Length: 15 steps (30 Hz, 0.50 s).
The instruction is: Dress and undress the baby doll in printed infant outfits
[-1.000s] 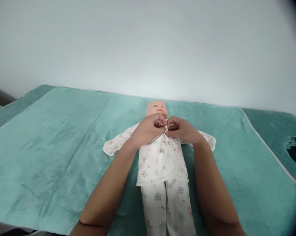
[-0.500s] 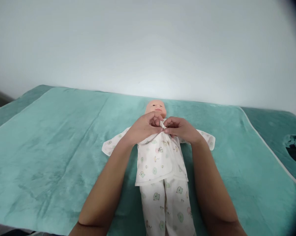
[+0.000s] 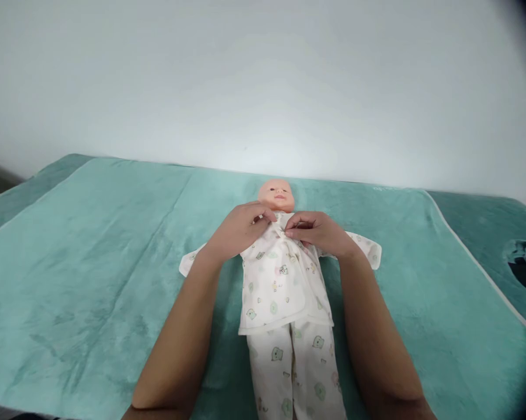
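A baby doll point(image 3: 276, 191) lies on its back, head toward the wall. It wears a white baby shirt point(image 3: 274, 286) with small green animal prints and matching trousers point(image 3: 276, 361). At the neckline, a bunched white bit of the shirt, perhaps a tie, shows between my hands. My right hand point(image 3: 318, 230) pinches this cloth at the upper chest with thumb and fingers. Curled at the collar on the other side is my left hand point(image 3: 245, 230), its fingertips drawn together; what they hold is too small to make out. Both shirt sleeves spread outward, partly behind my wrists.
A green plush blanket point(image 3: 92, 280) with a pale edge covers the surface under the doll. Behind it rises a plain white wall point(image 3: 254, 87). At the far right lies a clear object with a black strip point(image 3: 525, 271).
My left hand has moved left, away from my right hand, uncovering the collar and the bunched cloth. My right hand has shifted slightly left and still pinches there.
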Each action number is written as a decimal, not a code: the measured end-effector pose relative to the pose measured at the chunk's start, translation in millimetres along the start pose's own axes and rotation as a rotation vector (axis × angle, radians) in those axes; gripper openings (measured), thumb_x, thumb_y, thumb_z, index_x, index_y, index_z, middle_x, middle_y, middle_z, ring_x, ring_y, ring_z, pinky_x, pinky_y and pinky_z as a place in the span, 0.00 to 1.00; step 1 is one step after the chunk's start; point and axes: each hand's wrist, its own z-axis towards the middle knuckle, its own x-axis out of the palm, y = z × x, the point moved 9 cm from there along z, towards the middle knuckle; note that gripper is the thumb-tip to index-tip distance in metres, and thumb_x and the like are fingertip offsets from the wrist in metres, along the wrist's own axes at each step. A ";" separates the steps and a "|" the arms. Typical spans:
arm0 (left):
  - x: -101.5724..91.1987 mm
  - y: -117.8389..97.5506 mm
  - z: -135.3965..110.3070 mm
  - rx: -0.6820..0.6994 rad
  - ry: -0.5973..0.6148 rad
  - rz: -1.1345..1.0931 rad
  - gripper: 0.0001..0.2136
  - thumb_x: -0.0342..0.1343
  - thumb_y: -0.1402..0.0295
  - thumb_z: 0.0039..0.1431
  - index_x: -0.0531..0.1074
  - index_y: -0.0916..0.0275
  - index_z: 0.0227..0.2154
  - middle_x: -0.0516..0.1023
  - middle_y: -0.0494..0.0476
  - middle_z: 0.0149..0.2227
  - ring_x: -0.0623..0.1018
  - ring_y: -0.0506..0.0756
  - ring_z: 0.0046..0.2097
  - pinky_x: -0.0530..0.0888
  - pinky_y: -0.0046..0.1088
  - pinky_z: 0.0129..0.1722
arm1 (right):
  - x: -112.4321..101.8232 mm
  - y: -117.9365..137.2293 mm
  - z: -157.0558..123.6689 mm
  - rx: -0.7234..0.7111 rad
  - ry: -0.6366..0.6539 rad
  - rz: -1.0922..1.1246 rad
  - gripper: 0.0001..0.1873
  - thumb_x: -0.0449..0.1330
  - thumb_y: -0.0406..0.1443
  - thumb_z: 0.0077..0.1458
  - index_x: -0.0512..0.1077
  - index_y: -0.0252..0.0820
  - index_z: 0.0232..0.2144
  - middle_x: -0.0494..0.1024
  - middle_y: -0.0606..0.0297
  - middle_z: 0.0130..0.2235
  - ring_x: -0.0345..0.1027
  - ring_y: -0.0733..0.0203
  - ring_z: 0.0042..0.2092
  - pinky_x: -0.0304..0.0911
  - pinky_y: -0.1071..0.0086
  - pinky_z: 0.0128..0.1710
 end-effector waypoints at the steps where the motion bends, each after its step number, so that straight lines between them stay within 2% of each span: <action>1: 1.2 -3.3 0.5 0.014 0.003 -0.002 0.11 0.49 0.68 0.64 0.77 0.58 0.38 0.79 0.52 0.42 0.75 0.52 0.39 0.69 0.28 0.38 | -0.5 1.6 0.1 0.000 -0.006 -0.024 0.12 0.63 0.46 0.55 0.75 0.43 0.33 0.72 0.69 0.29 0.63 0.67 0.27 0.59 0.71 0.27; 5: 11.0 -16.0 -10.1 0.034 0.018 0.044 0.08 0.51 0.64 0.64 0.74 0.59 0.33 0.76 0.51 0.33 0.72 0.52 0.33 0.66 0.28 0.32 | -3.2 15.3 -10.4 0.004 -0.085 -0.259 0.19 0.58 0.50 0.59 0.67 0.43 0.26 0.67 0.71 0.23 0.59 0.66 0.26 0.54 0.69 0.27; 9: 28.7 -19.2 -46.8 -0.005 -0.051 0.026 0.10 0.50 0.62 0.66 0.72 0.59 0.32 0.73 0.50 0.29 0.70 0.52 0.31 0.65 0.28 0.30 | 10.7 26.5 -43.4 0.046 -0.122 -0.446 0.20 0.59 0.50 0.57 0.62 0.44 0.24 0.66 0.72 0.23 0.55 0.66 0.26 0.48 0.68 0.26; 12: 45.5 -19.4 -73.4 -0.016 -0.132 -0.050 0.10 0.49 0.61 0.67 0.73 0.58 0.37 0.73 0.50 0.31 0.71 0.52 0.33 0.66 0.28 0.33 | 21.0 24.1 -66.6 0.057 -0.228 -0.415 0.17 0.58 0.48 0.57 0.63 0.44 0.25 0.65 0.72 0.24 0.55 0.65 0.27 0.49 0.68 0.28; 15: 58.2 -18.5 -83.1 -0.041 -0.195 -0.098 0.08 0.52 0.60 0.65 0.73 0.57 0.38 0.72 0.49 0.32 0.70 0.51 0.34 0.66 0.28 0.35 | 23.0 12.2 -74.3 0.048 -0.377 -0.262 0.17 0.55 0.48 0.57 0.64 0.43 0.24 0.65 0.71 0.25 0.57 0.64 0.30 0.51 0.69 0.30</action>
